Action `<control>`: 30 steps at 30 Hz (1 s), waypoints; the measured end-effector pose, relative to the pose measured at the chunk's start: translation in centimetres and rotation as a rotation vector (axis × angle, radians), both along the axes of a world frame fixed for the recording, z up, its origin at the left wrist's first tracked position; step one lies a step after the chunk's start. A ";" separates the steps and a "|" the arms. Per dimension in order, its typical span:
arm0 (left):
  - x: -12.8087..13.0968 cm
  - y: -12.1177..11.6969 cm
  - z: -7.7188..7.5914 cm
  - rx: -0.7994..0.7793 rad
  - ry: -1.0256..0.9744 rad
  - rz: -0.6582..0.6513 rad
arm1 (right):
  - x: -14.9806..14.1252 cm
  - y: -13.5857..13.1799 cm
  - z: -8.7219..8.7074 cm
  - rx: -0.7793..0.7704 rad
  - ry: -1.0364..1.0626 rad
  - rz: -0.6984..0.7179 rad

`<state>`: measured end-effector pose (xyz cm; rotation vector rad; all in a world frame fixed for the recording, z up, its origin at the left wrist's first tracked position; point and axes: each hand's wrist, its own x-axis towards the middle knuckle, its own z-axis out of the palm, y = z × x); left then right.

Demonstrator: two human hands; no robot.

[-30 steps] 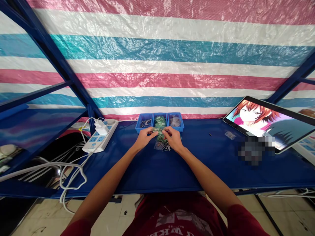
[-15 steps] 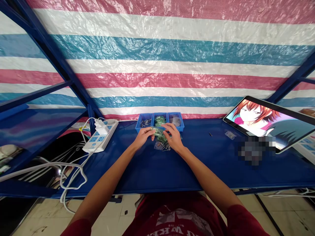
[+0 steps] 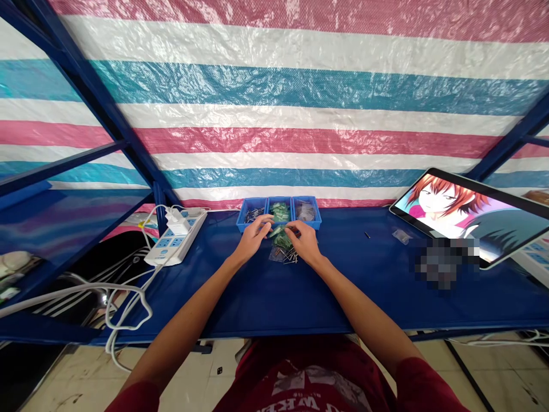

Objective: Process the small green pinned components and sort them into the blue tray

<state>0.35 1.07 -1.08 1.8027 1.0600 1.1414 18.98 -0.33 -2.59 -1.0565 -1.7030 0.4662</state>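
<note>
My left hand (image 3: pixel 253 236) and my right hand (image 3: pixel 303 238) meet in front of three small blue bins (image 3: pixel 278 213) at the back of the blue table (image 3: pixel 266 292). Both hands have their fingers pinched toward a small green part (image 3: pixel 278 230) held between them. Under the hands lies a clear bag with green parts and metal pins (image 3: pixel 283 252). The left bin holds metal pins, the middle one green parts, the right one clear bags.
A white power strip (image 3: pixel 175 240) with a plugged charger and white cables lies at the left. A tablet (image 3: pixel 467 214) showing a cartoon leans at the right. A small clear bag (image 3: pixel 401 234) and a dark pin (image 3: pixel 367 234) lie near it. Blue rack posts stand left and right.
Both hands have moved slightly toward the bins, and the green part between them has been turned; the left fingers now reach over the middle bin's front edge.
</note>
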 end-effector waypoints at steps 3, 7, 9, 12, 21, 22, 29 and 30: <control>0.0 -0.4 0.1 0.064 0.117 -0.036 | 0.0 0.0 0.0 -0.014 -0.015 -0.021; 0.1 -0.5 0.0 0.093 0.208 -0.015 | -0.1 -0.2 0.3 -0.008 0.000 0.013; 0.1 -0.3 -0.1 0.059 0.137 -0.023 | -0.1 -0.3 0.4 -0.001 0.015 0.047; 0.0 -0.1 -0.2 -0.026 -0.026 -0.024 | -0.2 -0.4 0.4 -0.018 0.030 0.081; 0.0 -0.3 0.7 -0.080 -0.201 -0.052 | 0.0 -0.2 -0.1 -0.019 0.023 0.174; 0.0 -0.2 0.6 -0.073 -0.193 -0.053 | 0.0 -0.2 -0.1 -0.001 -0.008 0.172; 0.0 -0.1 0.4 -0.135 -0.184 -0.080 | 0.0 -0.1 -0.1 0.020 -0.048 0.112; 0.0 -0.2 0.5 -0.125 -0.170 -0.090 | 0.0 -0.1 -0.1 0.022 -0.042 0.099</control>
